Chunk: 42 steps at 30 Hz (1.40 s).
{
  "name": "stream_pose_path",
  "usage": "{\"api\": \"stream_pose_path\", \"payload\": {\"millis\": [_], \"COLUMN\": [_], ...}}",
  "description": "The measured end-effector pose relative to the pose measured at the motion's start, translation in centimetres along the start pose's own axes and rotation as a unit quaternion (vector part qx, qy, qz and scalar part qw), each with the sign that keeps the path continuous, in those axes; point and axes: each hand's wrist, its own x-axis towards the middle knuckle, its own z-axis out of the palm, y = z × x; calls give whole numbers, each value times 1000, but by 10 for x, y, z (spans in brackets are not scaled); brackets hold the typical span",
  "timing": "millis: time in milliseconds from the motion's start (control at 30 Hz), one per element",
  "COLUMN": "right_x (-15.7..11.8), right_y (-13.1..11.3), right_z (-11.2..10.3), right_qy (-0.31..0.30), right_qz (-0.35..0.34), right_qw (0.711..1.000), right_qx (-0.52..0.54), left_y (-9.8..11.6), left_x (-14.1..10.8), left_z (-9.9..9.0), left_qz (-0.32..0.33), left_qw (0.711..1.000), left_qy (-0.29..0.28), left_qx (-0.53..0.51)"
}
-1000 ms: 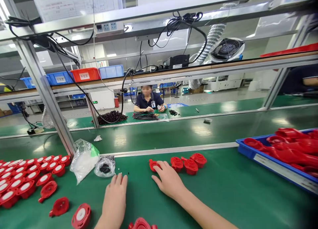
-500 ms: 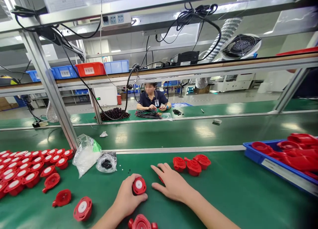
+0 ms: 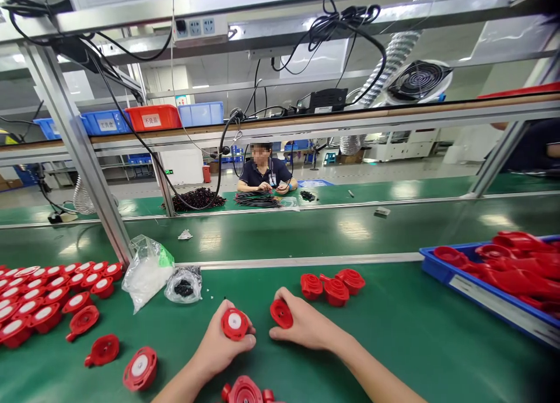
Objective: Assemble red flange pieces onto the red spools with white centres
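In my left hand (image 3: 223, 336) is a round red plastic housing with a white disc (image 3: 235, 325), its white face turned up, fingers wrapped round it. My right hand (image 3: 306, 324) grips a red plastic housing (image 3: 281, 314) whose dark hollow side shows, without a white disc. The two hands are a short way apart above the green tabletop. Beyond my right hand stand several red housings (image 3: 335, 290). Nearer to me is another red part (image 3: 245, 389), cut off by the lower edge. One disc-fitted housing (image 3: 140, 368) and an open red housing (image 3: 105, 350) lie to the left.
Rows of red housings with white discs (image 3: 46, 315) fill the left. A clear bag of white pieces (image 3: 147, 272) and a bag of small black parts (image 3: 184, 286) lie beside the metal post (image 3: 83, 140). A blue bin (image 3: 490, 295) of red parts is right. A person (image 3: 265, 172) sits opposite.
My right hand, earlier spread over a mostly hidden red part, has closed round a red housing and turned it into sight. My left hand has tilted its housing slightly; the camera view has shifted a little.
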Motion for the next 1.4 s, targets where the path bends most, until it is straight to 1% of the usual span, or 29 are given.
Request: {"api": "stream_pose_path", "payload": {"millis": [33,67,100,167,233,300,367,433,500,600,667,733,800,867,933,1033,1133,1200,1300,1333,1400], "right_x": [3,6,9,12,14,14,13,14,16,17,17,16,15,14,13,13,13,13,11,9,6], "right_y": [2,3,4,5,4,0,-4,-5,-5,-2,0,1,0,-2,-6,-10,-10,-9,-10,-11,-15], "right_z": [7,13,18,27,30,29,26,24,23,24,26,26,27,27,27,29,31,32,29,27,24], "right_qy": [-3,-10,-19,-32,-33,-25,-16,-6,6,30,29,18,11,15,27,43,47,41,11,-3,-30], "right_qz": [2,11,27,72,108,124,128,148,172,178,170,162,146,126,109,98,103,109,102,91,63], "right_qw": [997,986,968,921,872,828,794,768,751,740,734,731,747,774,795,807,814,804,771,765,770], "right_qx": [81,166,248,381,475,547,594,623,638,648,656,663,649,620,596,581,570,583,629,638,634], "left_y": [0,0,0,-4,-8,-13,-16,-15,-11,-2,3,5,5,4,3,3,4,4,4,4,5], "left_x": [0,0,1,3,5,6,6,5,4,1,0,0,0,1,1,0,0,0,0,0,0], "left_z": [1,1,1,-1,-3,-6,-6,-5,-2,2,4,4,4,3,3,4,6,6,7,7,8], "left_qz": [6,10,7,-4,-19,-38,-48,-33,-12,-5,-8,-4,0,0,-4,-13,-18,-19,-20,-21,-27], "left_qw": [1000,1000,999,999,998,997,996,996,998,999,999,998,997,997,997,997,997,997,997,997,997], "left_qy": [3,7,11,31,54,66,72,71,44,-12,-19,-11,-6,-6,-11,-15,-14,-9,-5,-3,1], "left_qx": [-11,-25,-37,-44,-25,3,25,39,48,45,49,66,80,79,78,78,74,76,73,72,67]}}
